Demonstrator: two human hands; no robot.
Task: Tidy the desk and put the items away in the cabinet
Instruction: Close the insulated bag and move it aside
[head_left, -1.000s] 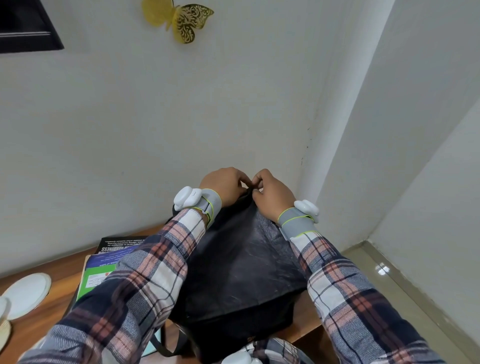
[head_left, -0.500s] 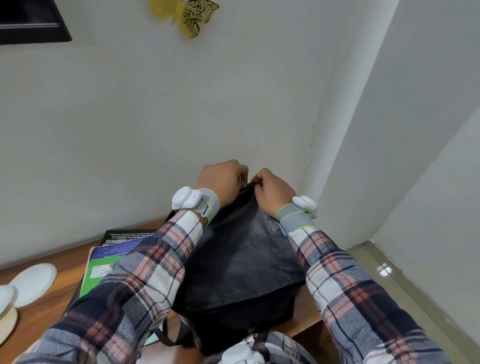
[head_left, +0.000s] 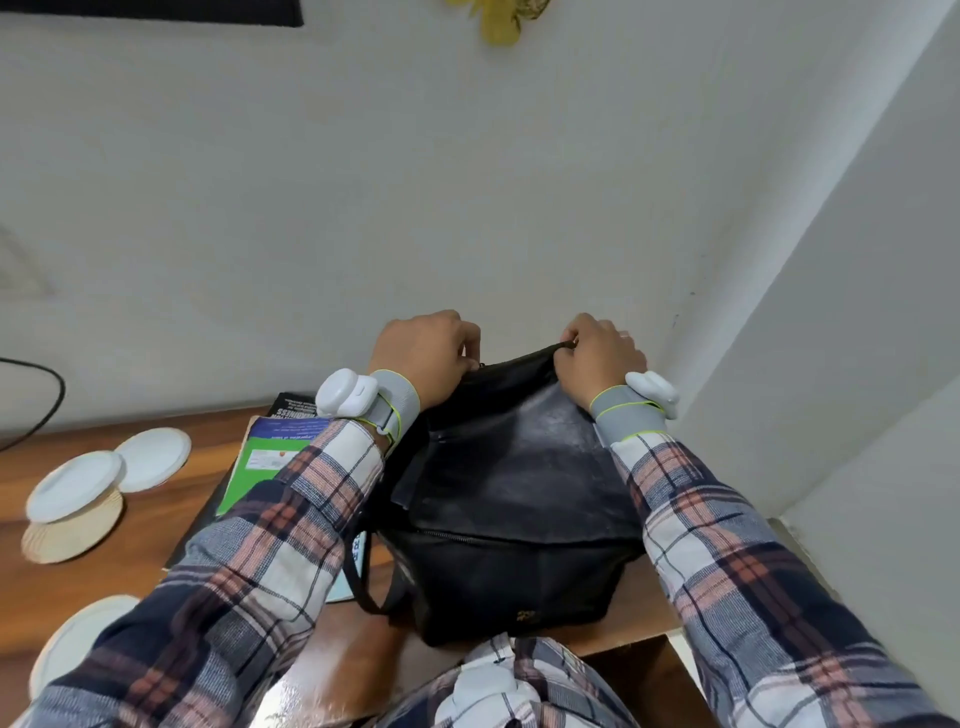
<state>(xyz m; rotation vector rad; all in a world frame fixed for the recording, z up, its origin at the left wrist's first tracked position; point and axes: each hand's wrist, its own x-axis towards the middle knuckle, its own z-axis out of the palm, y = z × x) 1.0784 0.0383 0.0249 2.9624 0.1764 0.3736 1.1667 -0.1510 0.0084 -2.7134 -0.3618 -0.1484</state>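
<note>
A black bag (head_left: 514, 499) stands upright on the wooden desk (head_left: 182, 467), close to the corner of the wall. My left hand (head_left: 426, 351) pinches the top edge of the bag at its left end. At the right end of that same top edge, my right hand (head_left: 600, 356) grips the fabric. The two hands are apart, with the top edge stretched between them. Whether the bag's top is zipped is hidden by the hands.
A stack of books (head_left: 270, 452) with a green and blue cover lies left of the bag, partly under my left sleeve. Several white and beige round plates (head_left: 78, 493) sit further left. A black cable (head_left: 47, 395) hangs at the far left. The desk ends at the right wall.
My hands were together at the middle of the bag's top edge; now they have moved apart, left hand leftward and right hand rightward. The view has tilted down.
</note>
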